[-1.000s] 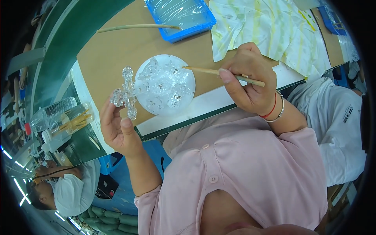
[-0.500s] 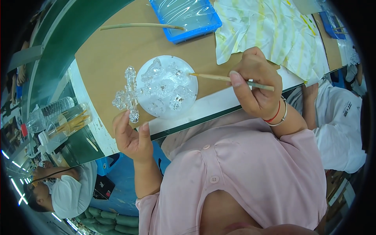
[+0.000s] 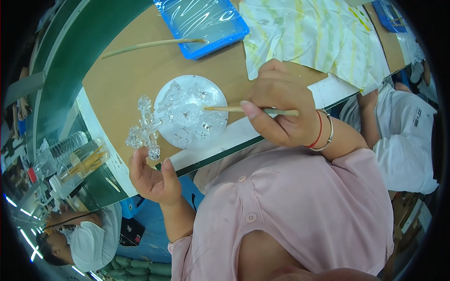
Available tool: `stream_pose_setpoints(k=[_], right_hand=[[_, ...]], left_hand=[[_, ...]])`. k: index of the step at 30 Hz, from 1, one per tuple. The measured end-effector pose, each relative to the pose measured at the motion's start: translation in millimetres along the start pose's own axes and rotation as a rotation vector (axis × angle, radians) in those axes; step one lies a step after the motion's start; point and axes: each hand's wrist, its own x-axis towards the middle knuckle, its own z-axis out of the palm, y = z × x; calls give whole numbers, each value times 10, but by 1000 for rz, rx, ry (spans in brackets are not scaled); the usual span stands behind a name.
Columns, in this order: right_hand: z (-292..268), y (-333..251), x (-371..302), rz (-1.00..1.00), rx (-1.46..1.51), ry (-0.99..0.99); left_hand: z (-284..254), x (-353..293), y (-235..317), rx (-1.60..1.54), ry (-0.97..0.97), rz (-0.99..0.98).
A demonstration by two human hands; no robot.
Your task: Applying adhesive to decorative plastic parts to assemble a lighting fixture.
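Observation:
A round white disc (image 3: pixel 216 126) lies near the table's front edge, with several clear, faceted crystal-like pieces (image 3: pixel 182 138) on it. My right hand (image 3: pixel 283 105) grips a slim wooden stick (image 3: pixel 229 109), whose pointed tip is over the middle of the disc among the pieces. At the disc's left is a clear cross-shaped ornament (image 3: pixel 149 125) with knobbed ends. My left hand (image 3: pixel 154 180) is just below its lower end, thumb and fingers apart. Whether a fingertip touches the ornament, I cannot tell.
A blue tray (image 3: pixel 241 33) under clear film stands at the back, a long curved stick (image 3: pixel 150 46) resting over its edge. To its right lies a crumpled yellow-streaked cloth (image 3: pixel 300 42). Bottles (image 3: pixel 70 145) and a clear container of sticks (image 3: pixel 86 164) stand left. People sit on both sides.
The stick in my right hand has moved left, its tip going from the disc's right edge to over its middle. The whole view has shifted slightly. My left hand stays by the cross-shaped ornament.

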Motion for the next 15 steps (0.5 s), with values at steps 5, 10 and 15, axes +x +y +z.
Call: stream_pose_setpoints(k=[5, 10, 15], right_hand=[[-82, 30, -9, 14, -23, 21], [-124, 10, -10, 34, -11, 55], [-33, 23, 1, 38, -5, 49]], left_hand=[[-48, 241, -38, -72, -35, 125], [-18, 624, 62, -93, -183, 181], [-34, 737, 74, -70, -387, 152]])
